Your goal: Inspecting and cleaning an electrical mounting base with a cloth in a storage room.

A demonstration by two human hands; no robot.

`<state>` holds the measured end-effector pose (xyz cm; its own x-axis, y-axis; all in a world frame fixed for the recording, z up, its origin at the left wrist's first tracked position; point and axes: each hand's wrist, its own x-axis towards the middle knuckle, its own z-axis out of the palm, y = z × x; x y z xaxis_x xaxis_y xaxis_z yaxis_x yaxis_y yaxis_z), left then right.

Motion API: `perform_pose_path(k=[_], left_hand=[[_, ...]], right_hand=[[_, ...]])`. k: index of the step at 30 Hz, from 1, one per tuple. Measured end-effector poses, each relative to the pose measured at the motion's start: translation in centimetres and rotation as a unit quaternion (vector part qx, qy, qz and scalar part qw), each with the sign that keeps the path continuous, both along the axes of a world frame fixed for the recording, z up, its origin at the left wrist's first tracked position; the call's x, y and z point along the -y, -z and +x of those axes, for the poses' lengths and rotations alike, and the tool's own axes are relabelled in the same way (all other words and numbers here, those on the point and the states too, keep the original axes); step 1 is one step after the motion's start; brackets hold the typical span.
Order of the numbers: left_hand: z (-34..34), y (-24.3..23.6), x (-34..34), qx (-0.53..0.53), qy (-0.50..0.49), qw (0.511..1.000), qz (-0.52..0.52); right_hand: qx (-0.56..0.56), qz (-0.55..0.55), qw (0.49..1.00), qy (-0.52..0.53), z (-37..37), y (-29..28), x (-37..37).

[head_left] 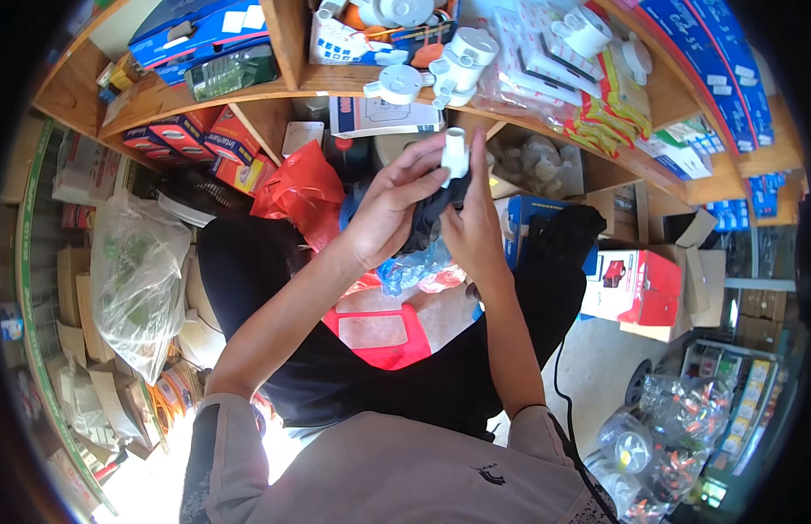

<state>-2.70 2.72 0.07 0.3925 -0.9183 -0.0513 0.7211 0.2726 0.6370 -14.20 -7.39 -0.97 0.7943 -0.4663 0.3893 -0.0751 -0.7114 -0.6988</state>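
The left hand (389,210) is partly closed, its thumb and curled fingers pinching a white plastic fitting (456,157) near its lower end. The right hand (477,229) is half open, fingers extended close along the fitting's right side; whether they press on it cannot be told. Dark material (427,223) shows between the palms, too shaded to identify. The fitting is in front of the person, in view above the knees and short of the wooden shelf (248,98).

The fitting could slip and drop toward the blue plastic bag (405,278), since the visible grip looks like fingertips only. A forward reach might also knock the round white box (398,85) at the shelf's edge.

The fitting's narrower tubular end points away from the person, shelfward; its long axis runs nearly straight up the view.
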Motion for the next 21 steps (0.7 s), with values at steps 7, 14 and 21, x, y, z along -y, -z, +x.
perform_pose_path(k=[7,14,21], left_hand=[[1.4,0.3,0.4,-0.003,-0.043,0.998,0.047],[2.3,0.6,0.1,0.010,-0.076,0.997,0.017],[2.5,0.7,0.2,0.028,-0.080,0.996,-0.005]], right_hand=[[0.070,0.070,0.995,-0.030,-0.2,0.2,1.2],[0.143,0.214,0.953,0.162,-3.2,0.0,2.9],[0.356,0.457,0.815,0.022,-1.9,-2.2,3.1]])
